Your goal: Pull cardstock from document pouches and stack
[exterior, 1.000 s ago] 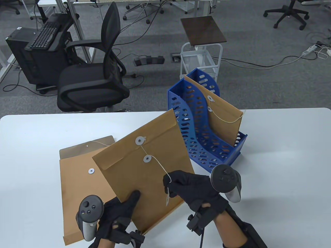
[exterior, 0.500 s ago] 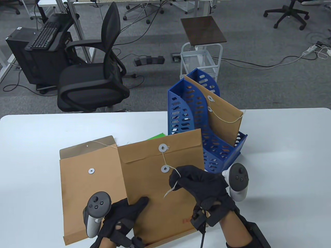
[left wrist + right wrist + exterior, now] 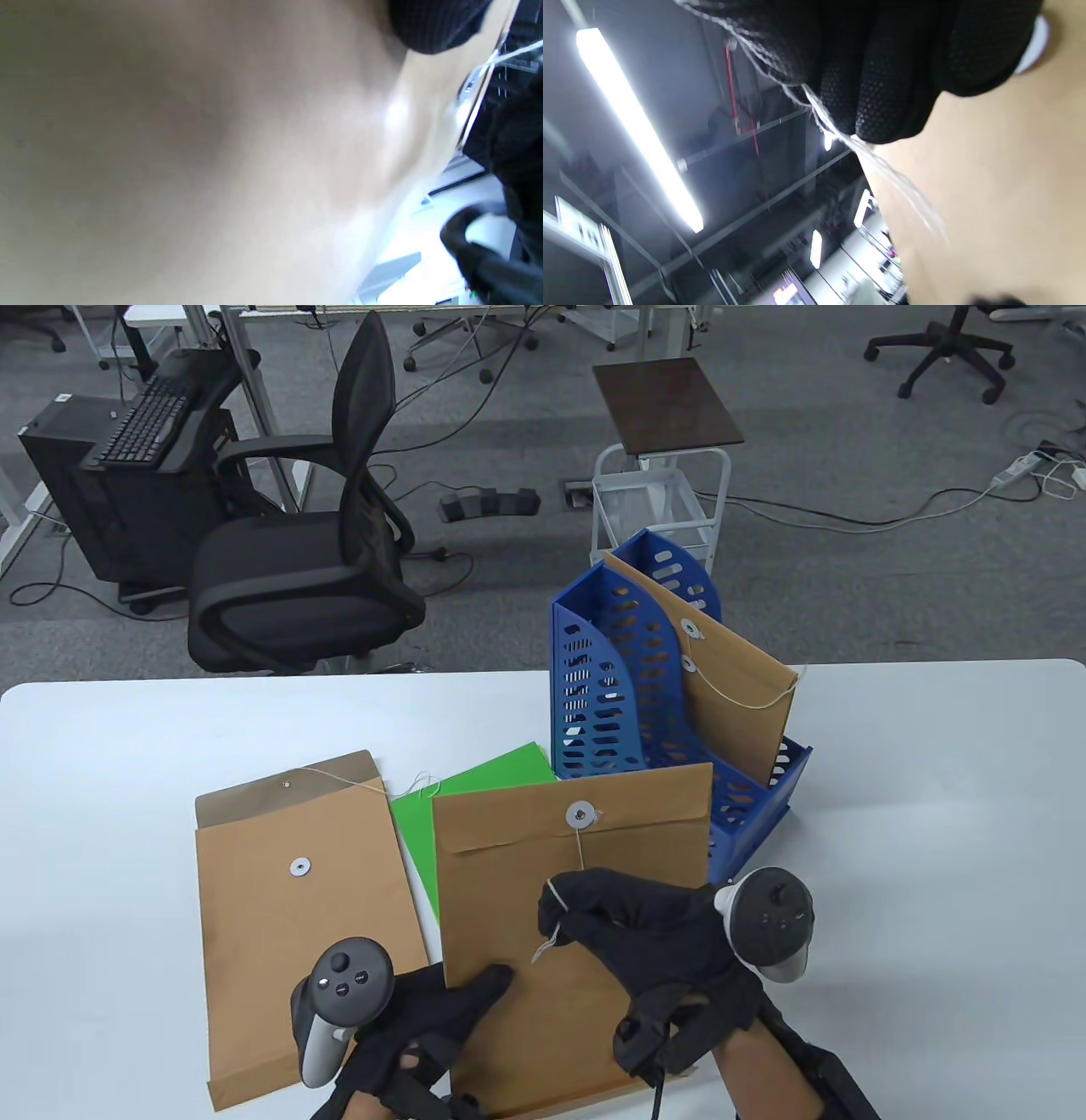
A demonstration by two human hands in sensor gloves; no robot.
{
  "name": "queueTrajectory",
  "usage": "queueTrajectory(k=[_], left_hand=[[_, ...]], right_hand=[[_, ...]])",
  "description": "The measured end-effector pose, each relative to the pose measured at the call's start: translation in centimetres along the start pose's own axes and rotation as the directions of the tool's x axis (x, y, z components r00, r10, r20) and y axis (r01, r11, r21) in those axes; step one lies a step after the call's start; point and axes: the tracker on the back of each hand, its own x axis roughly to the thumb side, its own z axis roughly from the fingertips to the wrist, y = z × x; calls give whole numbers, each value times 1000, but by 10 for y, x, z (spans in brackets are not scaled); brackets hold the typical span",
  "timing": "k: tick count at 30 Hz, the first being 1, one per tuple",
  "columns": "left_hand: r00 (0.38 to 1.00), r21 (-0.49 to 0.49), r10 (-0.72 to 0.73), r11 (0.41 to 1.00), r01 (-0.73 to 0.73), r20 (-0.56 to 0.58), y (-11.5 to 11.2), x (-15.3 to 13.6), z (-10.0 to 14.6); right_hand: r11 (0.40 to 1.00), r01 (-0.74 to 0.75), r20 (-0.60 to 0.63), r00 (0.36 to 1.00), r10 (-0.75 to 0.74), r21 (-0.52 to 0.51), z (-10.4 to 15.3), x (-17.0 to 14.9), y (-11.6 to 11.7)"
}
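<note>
A brown string-tie pouch (image 3: 560, 950) is held upright-facing at the table's front middle. My left hand (image 3: 441, 1018) grips its lower left edge, thumb on the front; it fills the left wrist view (image 3: 191, 152). My right hand (image 3: 628, 925) pinches the pouch's white closure string (image 3: 551, 912) over the lower button, also seen in the right wrist view (image 3: 840, 135). A green cardstock sheet (image 3: 462, 806) lies on the table behind the pouch. Another brown pouch (image 3: 288, 916) lies flat at the left with its flap open. A third pouch (image 3: 738, 687) stands in the blue file rack (image 3: 628, 704).
The white table (image 3: 933, 831) stretches to the right of the rack. A black office chair (image 3: 314, 560) and a small white cart (image 3: 662, 492) stand on the floor beyond the table's far edge.
The held pouch has swung from tilted left to square and moved right and down, uncovering the green cardstock behind it. My right hand kept the string and moved over the lower button.
</note>
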Motion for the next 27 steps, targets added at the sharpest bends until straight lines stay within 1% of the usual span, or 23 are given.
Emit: queueTrajectory(k=[2, 4, 7, 9, 11, 12, 13, 14, 15, 17, 19, 20, 21, 23, 24, 25, 26, 27], left_hand=[[999, 67, 47, 997, -46, -14, 8, -5, 2], [992, 136, 122, 984, -117, -27, 17, -13, 3], [976, 222, 217, 954, -203, -37, 30, -23, 6], [971, 239, 240, 944, -227, -24, 36, -25, 7], [969, 254, 248, 938, -237, -10, 40, -24, 9], [971, 259, 240, 938, -232, 0, 40, -23, 10], [975, 262, 220, 941, -216, 12, 40, -22, 10], [977, 261, 213, 942, -209, 16, 39, -21, 10], [978, 257, 206, 945, -203, 13, 38, -20, 9], [985, 248, 170, 954, -167, 8, 36, -19, 8], [991, 255, 133, 958, -130, 5, 35, -18, 8], [993, 258, 114, 960, -112, 5, 35, -17, 8], [996, 273, 86, 958, -85, 6, 35, -15, 8], [999, 300, 30, 953, -33, 16, 36, -11, 9], [999, 329, -31, 944, 22, 22, 37, -7, 9], [989, 374, -142, 920, 121, 30, 38, 0, 8], [982, 385, -183, 910, 155, 36, 39, 3, 7], [960, 405, -276, 884, 236, 43, 40, 12, 7]], right_hand=[[993, -101, 13, 995, 101, 68, -1, 5, 12], [974, -197, 20, 980, 196, 113, -1, 3, 21], [964, -222, -19, 974, 227, 150, -1, -8, 22], [966, -221, -60, 971, 231, 137, -1, -16, 14], [960, -270, -112, 954, 277, 71, 0, -27, -9], [962, -271, -141, 952, 273, 33, 1, -33, -19], [967, -252, -190, 951, 243, -24, 4, -41, -34], [965, -254, -226, 946, 232, -71, 7, -44, -43], [912, -362, -294, 908, 299, -194, 13, -48, -57], [817, -461, -365, 868, 335, -347, 21, -54, -77], [820, -481, -426, 841, 333, -309, 26, -55, -90], [814, -485, -445, 835, 324, -318, 28, -53, -94], [817, -476, -435, 843, 317, -327, 28, -49, -96], [829, -469, -401, 853, 335, -304, 26, -38, -96], [837, -456, -317, 876, 363, -303, 24, -28, -93], [859, -420, -207, 905, 371, -294, 19, -16, -86], [878, -398, -170, 916, 364, -266, 17, -11, -82], [919, -351, -112, 935, 335, -182, 13, -2, -72]])
